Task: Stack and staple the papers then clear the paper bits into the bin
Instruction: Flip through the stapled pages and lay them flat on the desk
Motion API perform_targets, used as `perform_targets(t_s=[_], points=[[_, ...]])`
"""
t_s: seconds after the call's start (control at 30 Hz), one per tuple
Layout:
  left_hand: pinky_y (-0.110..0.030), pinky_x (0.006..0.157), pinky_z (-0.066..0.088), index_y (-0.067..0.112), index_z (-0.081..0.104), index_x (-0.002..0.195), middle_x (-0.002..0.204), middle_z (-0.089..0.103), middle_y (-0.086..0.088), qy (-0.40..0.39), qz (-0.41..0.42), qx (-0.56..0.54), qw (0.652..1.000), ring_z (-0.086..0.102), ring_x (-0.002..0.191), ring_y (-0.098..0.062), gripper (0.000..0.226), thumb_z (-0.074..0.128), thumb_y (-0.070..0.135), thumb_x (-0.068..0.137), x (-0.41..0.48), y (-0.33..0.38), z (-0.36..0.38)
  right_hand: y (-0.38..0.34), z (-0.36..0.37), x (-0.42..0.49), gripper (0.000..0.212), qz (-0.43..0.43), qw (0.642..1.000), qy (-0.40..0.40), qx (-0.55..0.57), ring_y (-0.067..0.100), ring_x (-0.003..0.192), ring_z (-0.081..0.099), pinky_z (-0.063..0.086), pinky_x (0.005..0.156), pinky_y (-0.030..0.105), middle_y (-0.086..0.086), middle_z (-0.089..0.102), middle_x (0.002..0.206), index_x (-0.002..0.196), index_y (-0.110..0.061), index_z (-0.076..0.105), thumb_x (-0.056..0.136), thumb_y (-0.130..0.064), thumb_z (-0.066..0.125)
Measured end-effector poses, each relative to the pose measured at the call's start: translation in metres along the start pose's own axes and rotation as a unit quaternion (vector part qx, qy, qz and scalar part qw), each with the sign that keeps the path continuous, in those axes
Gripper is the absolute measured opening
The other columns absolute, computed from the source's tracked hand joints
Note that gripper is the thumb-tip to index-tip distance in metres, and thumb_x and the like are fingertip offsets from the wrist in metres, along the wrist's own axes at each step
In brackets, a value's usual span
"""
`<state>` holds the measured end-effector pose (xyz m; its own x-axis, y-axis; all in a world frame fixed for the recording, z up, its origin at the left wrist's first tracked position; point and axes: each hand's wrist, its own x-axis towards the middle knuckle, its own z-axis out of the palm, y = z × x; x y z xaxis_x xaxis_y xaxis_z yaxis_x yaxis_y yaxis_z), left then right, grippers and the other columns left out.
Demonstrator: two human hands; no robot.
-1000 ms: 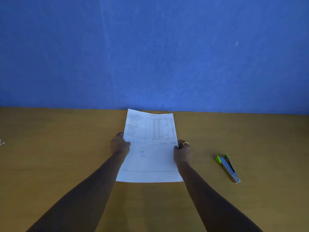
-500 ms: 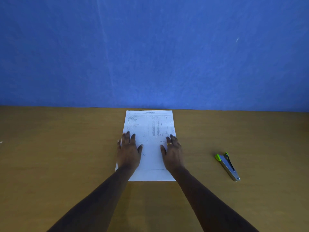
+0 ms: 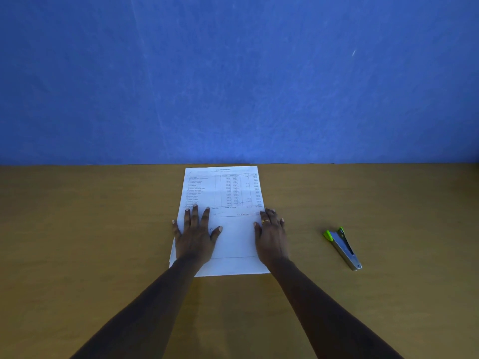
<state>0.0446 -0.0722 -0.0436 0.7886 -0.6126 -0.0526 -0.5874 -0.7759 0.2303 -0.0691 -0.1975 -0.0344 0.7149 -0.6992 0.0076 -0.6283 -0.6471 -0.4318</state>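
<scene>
The upper half of the view is filled by a blue wall (image 3: 233, 73). Below it, a brown wooden table (image 3: 77, 229) is seen, reaching up to the wall. In the middle of the table the papers (image 3: 233, 193) are laid flat, with the far edge close to the wall; a printed list with columns is shown on the top sheet, and at the near left corner the edge of a lower sheet is seen a little out of line. The left hand (image 3: 194, 237) is pressed flat on the left part of the papers, fingers straight and spread, nothing being gripped. The right hand (image 3: 270, 239) is laid flat in the same way over the right edge (partly on the table), also holding nothing. A stapler (image 3: 342, 247), silver with a green end, is placed at an angle on the table to the right, well apart from the papers. A gold ring (image 3: 265, 221) is worn on one finger of the right hand.
</scene>
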Motion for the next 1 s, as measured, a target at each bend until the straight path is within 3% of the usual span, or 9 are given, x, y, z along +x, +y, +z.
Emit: perform_targets(t_s=[0.13,0.3,0.47,0.63,0.83,1.0], points=[[-0.053,0.113,0.0,0.024,0.007,0.147,0.157,0.0,-0.006,-0.004,-0.003,0.01,1.0,-0.002,0.145,-0.026,0.065,0.025,0.053,0.093,0.001,0.002,0.001,0.031,-0.016,-0.01,0.048,0.066,0.994,0.073,-0.037,0.024,0.145,0.015,0.004,0.119,0.038,0.016,0.028,0.151,0.14,0.0,0.032,0.092,0.002,0.028],[-0.054,0.113,0.002,0.023,0.006,0.147,0.157,-0.001,-0.006,-0.014,-0.007,0.018,1.0,-0.002,0.145,-0.026,0.065,0.025,0.053,0.093,-0.001,0.004,-0.002,0.066,-0.033,-0.024,0.048,0.16,0.972,0.124,-0.118,0.026,0.146,0.005,-0.001,0.117,0.048,0.009,0.021,0.155,0.14,-0.012,0.033,0.093,-0.007,0.03],[-0.054,0.113,0.002,0.023,0.006,0.147,0.157,-0.001,-0.007,-0.015,-0.012,0.02,1.0,-0.002,0.145,-0.027,0.065,0.025,0.053,0.093,-0.002,0.006,-0.002,0.086,-0.044,-0.029,0.042,0.25,0.957,0.117,-0.089,0.026,0.144,0.016,0.014,0.115,0.049,0.009,0.022,0.155,0.138,-0.014,0.036,0.096,-0.017,0.035],[-0.054,0.113,0.003,0.023,0.003,0.147,0.157,-0.004,-0.007,-0.024,-0.013,0.022,0.999,-0.004,0.145,-0.027,0.065,0.024,0.053,0.093,-0.002,0.008,-0.002,0.091,-0.048,-0.03,0.041,0.261,0.956,0.114,-0.074,0.026,0.138,0.029,0.028,0.105,0.042,0.006,0.027,0.153,0.139,-0.014,0.034,0.098,-0.013,0.029],[-0.054,0.113,0.003,0.024,0.004,0.147,0.157,-0.003,-0.006,-0.018,-0.013,0.02,1.0,-0.002,0.145,-0.026,0.065,0.024,0.053,0.093,-0.003,0.007,-0.002,0.088,-0.049,-0.027,0.039,0.255,0.957,0.114,-0.077,0.03,0.13,0.036,0.035,0.095,0.042,0.007,0.034,0.149,0.138,-0.015,0.037,0.1,-0.02,0.031],[-0.053,0.114,0.001,0.024,0.005,0.147,0.157,-0.002,-0.006,-0.01,-0.009,0.023,1.0,-0.002,0.145,-0.026,0.065,0.024,0.053,0.093,-0.004,0.005,0.0,0.072,-0.047,-0.01,0.041,0.217,0.969,0.101,-0.057,0.033,0.13,0.034,0.038,0.096,0.044,0.01,0.034,0.149,0.14,-0.011,0.033,0.099,-0.017,0.032]])
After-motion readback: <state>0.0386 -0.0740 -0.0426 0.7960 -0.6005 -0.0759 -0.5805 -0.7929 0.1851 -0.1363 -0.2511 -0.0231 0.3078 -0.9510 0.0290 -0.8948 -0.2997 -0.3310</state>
